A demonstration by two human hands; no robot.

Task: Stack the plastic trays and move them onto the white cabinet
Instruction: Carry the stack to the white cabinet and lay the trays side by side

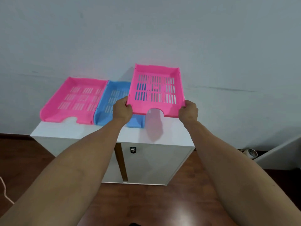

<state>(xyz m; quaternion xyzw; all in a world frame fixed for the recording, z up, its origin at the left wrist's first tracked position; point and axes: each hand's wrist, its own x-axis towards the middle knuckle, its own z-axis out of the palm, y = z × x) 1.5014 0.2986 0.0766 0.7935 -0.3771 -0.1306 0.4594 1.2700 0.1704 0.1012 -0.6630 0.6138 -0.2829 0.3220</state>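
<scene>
Both hands grip a pink tray by its front corners, left hand and right hand each closed around an edge, holding it in the air above the right part of the white cabinet. It is slotted plastic with a half-round notch in the front lip. A second pink tray and a blue tray lie side by side on the cabinet top, touching.
</scene>
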